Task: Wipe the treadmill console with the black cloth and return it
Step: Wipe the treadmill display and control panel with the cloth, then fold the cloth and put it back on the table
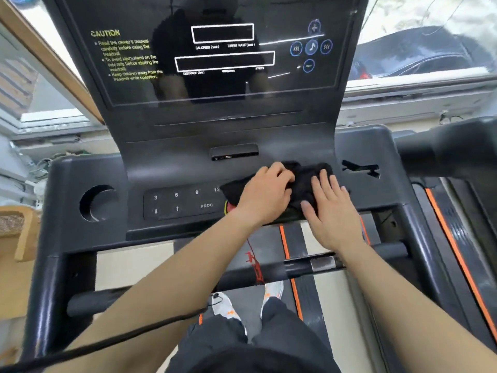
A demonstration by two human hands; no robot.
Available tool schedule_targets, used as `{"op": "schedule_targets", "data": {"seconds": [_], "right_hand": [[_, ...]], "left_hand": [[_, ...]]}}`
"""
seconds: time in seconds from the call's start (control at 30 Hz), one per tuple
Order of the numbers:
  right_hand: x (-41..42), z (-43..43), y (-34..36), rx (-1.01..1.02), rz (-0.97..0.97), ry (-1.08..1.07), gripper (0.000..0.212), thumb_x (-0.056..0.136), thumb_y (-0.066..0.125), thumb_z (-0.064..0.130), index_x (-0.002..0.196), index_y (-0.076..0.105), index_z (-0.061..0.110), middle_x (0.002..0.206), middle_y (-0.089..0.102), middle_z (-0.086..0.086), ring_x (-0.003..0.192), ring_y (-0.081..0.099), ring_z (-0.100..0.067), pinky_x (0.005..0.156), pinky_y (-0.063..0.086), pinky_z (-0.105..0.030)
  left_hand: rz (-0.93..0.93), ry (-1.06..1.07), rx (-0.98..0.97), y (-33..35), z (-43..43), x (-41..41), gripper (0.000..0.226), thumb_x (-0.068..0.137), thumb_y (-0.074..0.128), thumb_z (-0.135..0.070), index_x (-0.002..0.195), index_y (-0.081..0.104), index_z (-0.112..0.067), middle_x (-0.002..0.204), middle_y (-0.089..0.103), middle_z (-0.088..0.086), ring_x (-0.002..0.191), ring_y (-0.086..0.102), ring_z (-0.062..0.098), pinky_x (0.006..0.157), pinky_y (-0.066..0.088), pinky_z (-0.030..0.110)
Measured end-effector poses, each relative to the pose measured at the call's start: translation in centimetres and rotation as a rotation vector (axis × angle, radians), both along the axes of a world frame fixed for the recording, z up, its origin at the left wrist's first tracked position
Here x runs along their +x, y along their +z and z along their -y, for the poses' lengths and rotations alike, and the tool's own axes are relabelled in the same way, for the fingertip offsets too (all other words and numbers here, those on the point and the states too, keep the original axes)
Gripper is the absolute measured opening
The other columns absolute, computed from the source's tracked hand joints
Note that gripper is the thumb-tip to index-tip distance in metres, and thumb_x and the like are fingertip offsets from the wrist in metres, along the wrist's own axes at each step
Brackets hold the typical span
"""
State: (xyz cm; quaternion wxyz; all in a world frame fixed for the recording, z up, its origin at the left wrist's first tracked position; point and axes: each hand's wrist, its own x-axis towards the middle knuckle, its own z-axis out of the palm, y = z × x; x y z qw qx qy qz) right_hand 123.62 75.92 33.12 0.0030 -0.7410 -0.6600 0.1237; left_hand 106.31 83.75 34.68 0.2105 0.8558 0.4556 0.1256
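Observation:
The black cloth (304, 173) lies bunched on the right half of the treadmill console (172, 168), over part of the button panel. My left hand (265, 192) has its fingers curled into the cloth's left part and grips it. My right hand (329, 203) lies flat with fingers spread, pressing on the cloth's right part. The cloth's left corner (231, 189) sticks out from under my left hand. A red button (230, 208) shows partly beside my left wrist.
The glossy display (223, 49) rises behind the console. A round cup holder (98, 203) sits at the console's left, a slot (361, 169) at its right. A padded handle (443, 149) juts in at right. Crossbars (309, 267) and the belt lie below my arms.

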Motion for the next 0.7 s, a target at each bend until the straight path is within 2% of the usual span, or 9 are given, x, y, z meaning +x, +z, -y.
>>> {"op": "schedule_targets", "data": {"seconds": [0.13, 0.3, 0.4, 0.5, 0.57, 0.7], "right_hand": [[-4.6, 2.9, -0.4, 0.046, -0.069, -0.029, 0.077, 0.097, 0.026, 0.054, 0.156, 0.033, 0.004, 0.166, 0.023, -0.016, 0.154, 0.021, -0.036, 0.122, 0.021, -0.049], [-13.2, 1.0, -0.8, 0.109, -0.144, 0.141, 0.072, 0.094, 0.037, 0.049, 0.149, 0.046, 0.004, 0.161, 0.036, -0.018, 0.148, 0.033, -0.038, 0.119, 0.029, -0.053], [-18.0, -0.6, -0.4, 0.093, -0.2, 0.263, 0.074, 0.092, 0.037, 0.05, 0.152, 0.043, 0.005, 0.163, 0.032, -0.015, 0.151, 0.028, -0.036, 0.123, 0.021, -0.049], [-20.4, -0.4, -0.5, 0.056, -0.157, 0.372, 0.073, 0.093, 0.048, 0.041, 0.156, 0.034, 0.008, 0.167, 0.024, -0.013, 0.154, 0.021, -0.033, 0.126, 0.014, -0.046], [-20.5, 0.5, -0.8, 0.087, -0.139, 0.417, 0.071, 0.088, 0.056, 0.031, 0.153, 0.041, 0.006, 0.164, 0.033, -0.013, 0.15, 0.031, -0.034, 0.124, 0.022, -0.048], [-20.1, 2.3, -1.2, 0.247, -0.19, 0.478, 0.046, 0.076, 0.067, 0.01, 0.121, 0.069, 0.005, 0.136, 0.065, -0.015, 0.124, 0.062, -0.036, 0.105, 0.049, -0.049]], "left_hand": [[0.004, -0.023, -0.06, 0.1, 1.6, -3.4, 0.022, 0.091, 0.062, -0.027, 0.111, 0.063, -0.019, 0.112, 0.057, 0.001, 0.093, 0.063, 0.028, 0.078, 0.052, 0.041], [-0.016, 0.206, 0.022, -0.7, 2.3, -12.6, 0.017, 0.085, 0.065, -0.023, 0.101, 0.063, -0.017, 0.102, 0.059, 0.003, 0.087, 0.064, 0.029, 0.072, 0.049, 0.037], [-0.056, 0.37, 0.03, -0.8, 2.9, -16.8, 0.016, 0.084, 0.063, -0.021, 0.099, 0.062, -0.014, 0.102, 0.059, 0.005, 0.085, 0.063, 0.03, 0.07, 0.047, 0.037], [-0.122, 0.42, 0.029, -0.8, 4.9, -18.9, 0.015, 0.085, 0.059, -0.025, 0.095, 0.056, -0.014, 0.098, 0.059, 0.003, 0.075, 0.063, 0.031, 0.062, 0.045, 0.036], [-0.172, 0.384, 0.019, -0.5, 6.5, -19.4, 0.016, 0.086, 0.058, -0.032, 0.091, 0.052, -0.018, 0.094, 0.06, -0.001, 0.069, 0.063, 0.03, 0.059, 0.046, 0.035], [-0.231, 0.37, -0.144, 0.0, 9.3, -19.8, 0.017, 0.086, 0.059, -0.039, 0.089, 0.054, -0.024, 0.089, 0.068, -0.005, 0.084, 0.064, 0.025, 0.065, 0.043, 0.034]]}}
